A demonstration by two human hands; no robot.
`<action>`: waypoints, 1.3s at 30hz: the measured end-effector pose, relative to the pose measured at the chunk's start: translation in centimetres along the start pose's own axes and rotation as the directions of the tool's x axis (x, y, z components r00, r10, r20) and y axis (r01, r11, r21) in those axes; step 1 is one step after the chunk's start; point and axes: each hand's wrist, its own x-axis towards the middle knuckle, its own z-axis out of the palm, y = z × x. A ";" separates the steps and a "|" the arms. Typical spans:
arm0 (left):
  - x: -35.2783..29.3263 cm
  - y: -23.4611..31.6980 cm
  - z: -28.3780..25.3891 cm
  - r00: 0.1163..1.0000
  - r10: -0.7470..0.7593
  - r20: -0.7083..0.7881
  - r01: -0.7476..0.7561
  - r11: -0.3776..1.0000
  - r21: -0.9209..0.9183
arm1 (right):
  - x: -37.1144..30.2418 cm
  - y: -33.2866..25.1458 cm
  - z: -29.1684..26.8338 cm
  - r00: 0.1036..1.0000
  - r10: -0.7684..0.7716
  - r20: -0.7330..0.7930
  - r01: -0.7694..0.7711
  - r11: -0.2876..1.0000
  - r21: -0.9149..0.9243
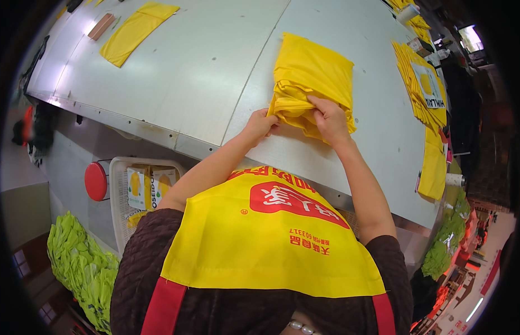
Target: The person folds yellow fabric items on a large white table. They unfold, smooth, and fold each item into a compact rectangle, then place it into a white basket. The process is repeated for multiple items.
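Note:
A yellow folded garment (316,61) lies on the pale metal table (215,61) in front of me, its near end bunched into loose folds. My left hand (259,126) pinches the left corner of that bunched end. On the right, my right hand (330,118) grips the folds, with thumb and fingers closed on the yellow fabric. The fingertips of both hands are partly hidden in the cloth. The far part of the garment is flat and fairly square.
Another folded yellow piece (138,33) and a brown block (101,27) lie at the far left. A stack of yellow garments (408,78) stands along the right edge. Below the table's left edge are a white basket (119,195) with packages, a red stool (95,181) and lime-green fabric (81,268).

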 end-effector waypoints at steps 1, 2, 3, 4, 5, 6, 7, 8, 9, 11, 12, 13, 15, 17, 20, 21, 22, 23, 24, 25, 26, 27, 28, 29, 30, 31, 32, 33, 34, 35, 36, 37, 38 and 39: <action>-0.3 0.3 0.1 0.998 -0.053 -0.024 0.051 0.997 -0.066 | 0.5 -0.4 -0.3 1.000 0.027 0.000 -0.027 1.000 0.001; -0.8 0.7 0.2 0.999 -0.032 -0.032 0.025 0.982 -0.186 | 0.7 -0.7 -0.4 0.999 0.037 0.016 -0.036 0.997 -0.068; -1.3 1.1 0.2 0.999 -0.011 -0.041 -0.002 0.953 -0.304 | 0.8 -1.1 -0.4 0.998 0.048 0.032 -0.044 0.990 -0.138; -1.7 1.7 0.2 0.999 0.008 -0.053 -0.030 0.909 -0.416 | 0.8 -1.6 -0.4 0.997 0.060 0.046 -0.050 0.977 -0.207; -2.1 2.2 -0.1 0.997 0.051 -0.052 -0.067 0.916 -0.396 | 1.0 -2.6 -0.6 0.998 0.031 0.051 -0.017 0.967 -0.255; -2.5 2.7 -0.5 0.995 0.090 -0.048 -0.102 0.922 -0.374 | 1.0 -3.7 -0.8 0.998 0.005 0.056 0.012 0.954 -0.301; -2.7 3.0 -0.9 0.991 0.129 -0.043 -0.136 0.926 -0.351 | 1.2 -4.5 -0.6 0.998 -0.021 0.063 0.041 0.937 -0.346; -2.7 3.2 -1.0 0.987 0.158 -0.041 -0.163 0.952 -0.260 | 1.2 -4.7 -0.1 0.998 -0.049 0.042 0.059 0.948 -0.312; -2.7 3.3 -1.2 0.982 0.186 -0.036 -0.189 0.968 -0.166 | 1.2 -4.6 0.6 0.997 -0.076 0.021 0.078 0.957 -0.278; -2.5 3.3 -2.0 0.971 0.239 0.023 -0.240 0.970 0.044 | 1.3 -3.9 1.3 0.996 -0.070 0.051 0.081 0.964 -0.253; -2.2 2.7 -2.6 0.963 0.258 0.077 -0.267 0.951 0.157 | 1.6 -3.1 1.4 0.994 -0.038 0.102 0.064 0.963 -0.264; -2.0 2.2 -3.1 0.954 0.271 0.132 -0.297 0.917 0.266 | 1.8 -2.3 1.5 0.988 -0.005 0.153 0.048 0.960 -0.274; -1.7 1.2 -4.1 0.978 0.198 0.061 -0.207 0.952 0.225 | 2.6 -1.8 1.2 0.996 -0.006 0.085 0.018 0.989 -0.147; -1.8 0.7 -4.3 0.958 0.278 -0.070 -0.244 0.919 0.309 | 3.7 -1.5 -0.1 0.986 0.124 0.110 -0.131 0.989 0.061; -3.6 1.2 -2.7 0.654 0.734 -0.183 -0.432 0.561 0.706 | 5.4 -1.0 -0.6 0.949 0.162 0.270 -0.171 0.985 0.009; -4.5 2.9 -1.8 0.434 0.896 -0.091 -0.448 0.302 0.841 | 5.7 -0.9 -0.8 0.939 0.165 0.303 -0.168 0.986 -0.018; -4.7 3.8 -1.1 0.195 0.979 0.052 -0.387 0.028 0.922 | 5.6 -0.6 -0.7 0.936 0.174 0.306 -0.180 0.984 -0.011; -4.5 3.9 -0.8 0.264 0.943 0.205 -0.470 -0.060 0.881 | 5.6 -0.6 -0.2 0.934 0.168 0.314 -0.176 0.984 -0.002; -4.1 3.6 -0.5 0.315 0.879 0.357 -0.555 -0.135 0.821 | 5.6 -0.5 0.2 0.933 0.162 0.321 -0.174 0.985 0.007; -3.7 3.3 -0.1 0.346 0.791 0.504 -0.639 -0.194 0.744 | 5.4 -0.4 0.3 0.928 0.170 0.332 -0.181 0.984 0.001; -3.0 2.9 0.4 0.445 0.712 0.543 -0.573 -0.239 0.784 | 5.5 -0.2 0.4 0.923 0.172 0.343 -0.181 0.984 -0.005; -2.2 2.9 0.9 0.537 0.629 0.563 -0.502 -0.299 0.812 | 5.9 -0.1 0.3 0.923 0.167 0.346 -0.173 0.985 -0.013; -1.7 2.7 1.0 0.627 0.542 0.559 -0.427 -0.361 0.829 | 5.7 -0.4 0.5 0.922 0.183 0.341 -0.178 0.983 -0.047; -1.2 2.4 0.8 0.725 0.456 0.515 -0.345 -0.407 0.846 | 5.8 -0.7 0.7 0.927 0.187 0.325 -0.169 0.982 -0.082; -0.4 2.2 1.0 0.802 0.388 0.454 -0.259 -0.460 0.849 | 5.9 -1.9 0.7 0.918 0.248 0.309 -0.255 0.967 -0.017; 0.2 1.7 1.4 0.764 0.482 0.428 -0.166 -0.494 0.853 | 5.4 -1.8 0.9 0.904 0.312 0.291 -0.301 0.950 -0.081; 3.3 -1.3 0.1 0.641 0.652 0.406 -0.140 -0.421 0.896 | 4.9 -1.7 1.8 0.965 0.190 0.183 -0.190 0.982 -0.020; 3.2 -0.3 0.7 0.663 0.609 0.435 -0.192 -0.423 0.886 | 5.2 -2.6 0.8 0.888 0.379 0.259 -0.356 0.925 -0.134; 2.6 0.7 1.6 0.686 0.561 0.463 -0.243 -0.423 0.873 | 4.9 -2.1 0.4 0.898 0.368 0.240 -0.359 0.930 -0.083; 2.5 1.0 2.5 0.766 0.425 0.482 -0.271 -0.467 0.842 | 4.5 -1.7 -0.5 0.914 0.344 0.215 -0.343 0.938 -0.043; 1.6 2.9 3.1 0.801 0.334 0.497 -0.360 -0.394 0.845 | 4.1 -0.9 -0.6 0.946 0.265 0.188 -0.254 0.964 -0.079; -0.5 4.2 2.5 0.837 0.248 0.488 -0.413 -0.301 0.860 | 4.1 -1.4 0.0 0.970 0.155 0.185 -0.137 0.985 -0.106; -1.6 4.6 1.3 0.775 0.351 0.525 -0.436 -0.305 0.847 | 4.3 -1.9 0.5 0.989 0.058 0.135 -0.048 0.996 -0.074; -2.5 4.7 0.3 0.694 0.433 0.575 -0.478 -0.320 0.818 | 3.9 -2.4 0.4 0.997 -0.014 0.076 0.018 0.998 -0.052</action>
